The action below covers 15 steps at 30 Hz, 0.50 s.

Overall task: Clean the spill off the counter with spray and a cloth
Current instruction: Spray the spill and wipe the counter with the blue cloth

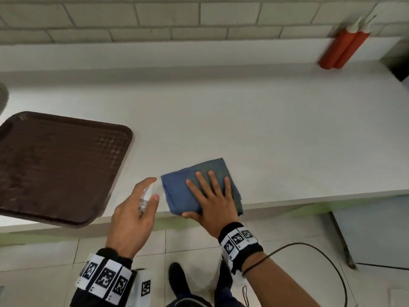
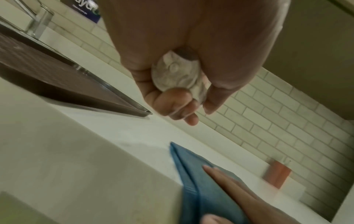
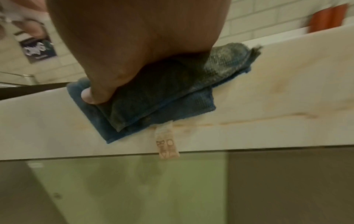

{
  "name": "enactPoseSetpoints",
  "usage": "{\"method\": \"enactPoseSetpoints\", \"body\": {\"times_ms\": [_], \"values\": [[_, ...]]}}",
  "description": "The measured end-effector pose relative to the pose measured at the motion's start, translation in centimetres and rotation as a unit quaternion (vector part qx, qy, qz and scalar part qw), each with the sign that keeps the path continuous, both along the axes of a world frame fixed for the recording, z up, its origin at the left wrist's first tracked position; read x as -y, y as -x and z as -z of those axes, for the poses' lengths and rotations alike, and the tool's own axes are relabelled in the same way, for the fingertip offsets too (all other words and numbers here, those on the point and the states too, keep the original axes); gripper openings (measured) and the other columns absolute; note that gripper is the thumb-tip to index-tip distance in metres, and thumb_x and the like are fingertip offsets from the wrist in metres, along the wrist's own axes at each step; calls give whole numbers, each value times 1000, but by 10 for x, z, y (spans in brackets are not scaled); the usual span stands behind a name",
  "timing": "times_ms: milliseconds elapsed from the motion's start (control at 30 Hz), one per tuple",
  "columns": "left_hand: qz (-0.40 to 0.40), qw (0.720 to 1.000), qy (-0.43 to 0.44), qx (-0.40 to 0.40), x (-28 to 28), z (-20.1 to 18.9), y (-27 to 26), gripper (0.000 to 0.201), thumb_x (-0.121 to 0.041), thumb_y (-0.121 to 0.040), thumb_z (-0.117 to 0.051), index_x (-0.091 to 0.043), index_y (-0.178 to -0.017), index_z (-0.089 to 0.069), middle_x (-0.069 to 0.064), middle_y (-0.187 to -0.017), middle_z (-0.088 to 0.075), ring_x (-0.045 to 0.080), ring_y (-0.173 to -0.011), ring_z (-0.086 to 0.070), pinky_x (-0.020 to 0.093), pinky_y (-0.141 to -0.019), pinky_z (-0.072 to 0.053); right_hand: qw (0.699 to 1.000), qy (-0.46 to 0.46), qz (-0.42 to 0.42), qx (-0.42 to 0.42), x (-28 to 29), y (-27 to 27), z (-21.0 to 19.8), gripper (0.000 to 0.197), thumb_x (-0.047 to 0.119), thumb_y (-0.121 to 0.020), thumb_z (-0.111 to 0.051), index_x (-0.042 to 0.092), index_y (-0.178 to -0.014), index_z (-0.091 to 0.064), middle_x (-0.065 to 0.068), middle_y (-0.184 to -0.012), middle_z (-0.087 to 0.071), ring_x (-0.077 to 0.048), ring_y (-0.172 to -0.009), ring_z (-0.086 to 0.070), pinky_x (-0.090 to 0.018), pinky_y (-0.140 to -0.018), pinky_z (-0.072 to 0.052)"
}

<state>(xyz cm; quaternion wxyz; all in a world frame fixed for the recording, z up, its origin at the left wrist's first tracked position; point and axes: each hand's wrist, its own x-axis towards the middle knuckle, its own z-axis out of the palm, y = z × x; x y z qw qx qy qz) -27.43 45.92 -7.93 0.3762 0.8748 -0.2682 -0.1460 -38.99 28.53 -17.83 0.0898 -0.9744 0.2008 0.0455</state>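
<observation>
Left hand (image 1: pixel 132 214) is hovering over the front edge of the counter (image 1: pixel 243 120), fingers and thumb curling round a small clear spray bottle (image 1: pixel 147 197); forefinger is arching over the top of it. The bottle is sitting just left of the cloth, its front end nearly touching the cloth's left edge. Beyond the left hand's knuckles, to its left, a brown tray (image 1: pixel 55 165) is lying on the counter, one corner overhanging the front edge.

Right hand (image 1: pixel 213 201) is lying flat, palm down, fingers straight and spread, pressing a folded blue cloth (image 1: pixel 177 191) onto the counter right at the front edge. Thumb is resting on the cloth's near-left corner.

Left wrist view is showing the bottle's round clear base (image 2: pixel 177 74) wedged between palm and curled fingers, not visible from the head. Right wrist view is showing the cloth (image 3: pixel 172 97) folded in several layers, its near corner drooping over the counter's front face, a pale care label (image 3: pixel 167 142) hanging below it; faint orange-brown streaks (image 3: pixel 268 119) are running along the front face to the right of the grip. The cloth's upper layer is looking darker and greyed.

Far right of the pressing hand, two red bottles (image 1: pixel 343 48) are standing against the tiled wall.
</observation>
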Motion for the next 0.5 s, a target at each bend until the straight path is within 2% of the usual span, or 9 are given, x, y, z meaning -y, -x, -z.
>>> {"method": "enactPoseSetpoints", "body": {"times_ms": [100, 233, 367, 500], "values": [[31, 999, 4, -6, 25, 1, 14, 36, -30, -99, -54, -39, -134, -53, -5, -54, -53, 11, -50, -52, 29, -54, -41, 998, 20, 61, -9, 52, 60, 1, 87, 82, -82, -32, 37, -154, -14, 2, -165, -12, -30, -151, -9, -65, -116, -9], [67, 998, 13, -15, 60, 0, 32, 36, -31, -99, -54, -42, -133, -52, -9, -48, -47, 7, -48, -49, 27, -55, -39, 993, 32, 111, -35, 111, 122, -3, 90, 84, -79, -32, 37, -155, -14, 2, -164, -13, -30, -151, -12, -65, -115, -13], [87, 996, 20, -9, 83, -3, 48, 36, -29, -100, -53, -42, -133, -51, -17, -49, -51, 8, -43, -46, 25, -51, -37, 992, 26, 117, -32, 109, 122, -2, 93, 83, -79, -35, 34, -155, -14, -2, -165, -13, -36, -150, -11, -68, -115, -9], [87, 996, 13, -1, 97, -1, 60, 37, -30, -99, -55, -43, -133, -51, -12, -57, -56, 6, -53, -53, 26, -56, -41, 997, 22, 80, -1, 75, 88, 0, 93, 79, -79, -43, 31, -155, -17, -6, -164, -17, -38, -149, -13, -70, -112, -13]]}}
